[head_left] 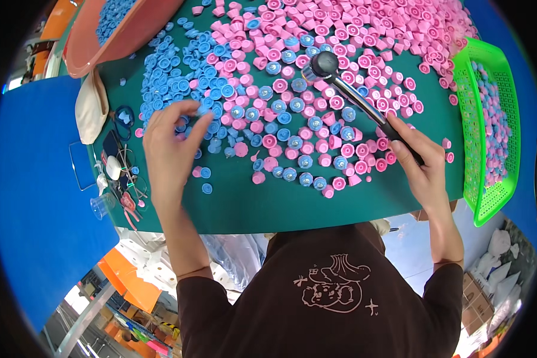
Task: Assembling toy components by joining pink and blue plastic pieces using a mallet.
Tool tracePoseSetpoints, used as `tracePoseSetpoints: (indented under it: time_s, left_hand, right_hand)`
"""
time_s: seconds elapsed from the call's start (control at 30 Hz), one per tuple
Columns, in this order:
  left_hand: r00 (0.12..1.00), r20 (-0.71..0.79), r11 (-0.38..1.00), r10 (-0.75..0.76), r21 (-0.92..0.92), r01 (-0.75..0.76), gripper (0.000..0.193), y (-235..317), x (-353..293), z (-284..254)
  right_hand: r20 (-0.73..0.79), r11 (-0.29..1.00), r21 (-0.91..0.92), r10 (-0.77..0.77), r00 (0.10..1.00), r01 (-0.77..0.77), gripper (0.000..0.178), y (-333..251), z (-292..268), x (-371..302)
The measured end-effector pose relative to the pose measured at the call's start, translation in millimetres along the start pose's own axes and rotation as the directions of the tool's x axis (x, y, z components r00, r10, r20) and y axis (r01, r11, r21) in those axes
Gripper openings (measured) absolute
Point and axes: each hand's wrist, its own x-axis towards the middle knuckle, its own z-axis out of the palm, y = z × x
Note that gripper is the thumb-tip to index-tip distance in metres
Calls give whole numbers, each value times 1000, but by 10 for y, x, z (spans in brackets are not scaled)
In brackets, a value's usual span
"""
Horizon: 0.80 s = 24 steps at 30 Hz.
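The widest open passage is the near strip of the green tabletop (253, 209), running between the left hand (176, 134) and the right hand (420, 161), with only a few stray caps along its upper margin. Beyond it, scattered pink caps (379, 24) and blue caps (167, 71) block any low sweep, and the chrome-shafted mallet-like tool (364, 101) slants across them from the right hand. A narrower lane beside the perforated green basket (468, 137) holds loose pink caps, while red-handled pliers (129, 206) and a clear plastic cup (101, 206) crowd the left edge.
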Motion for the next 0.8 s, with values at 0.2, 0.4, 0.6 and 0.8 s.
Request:
tracePoseSetpoints:
  time_s: [0.2,0.4,0.6,0.8]
  left_hand:
    - [889,-60,878,454,-139,-457,29,461,320,460]
    - [915,24,909,403,-127,-398,26,493,413,655]
    - [904,32,898,426,-138,-418,26,485,436,673]
    - [928,-33,908,372,-196,-371,26,313,313,367]
  right_hand:
    - [-64,996,21,-84,994,85,39,53,71,80]
    - [-32,997,23,-78,996,78,40,113,75,77]
    - [-8,999,37,-40,999,40,41,74,93,94]
    - [0,996,-53,-77,997,77,42,-70,109,152]
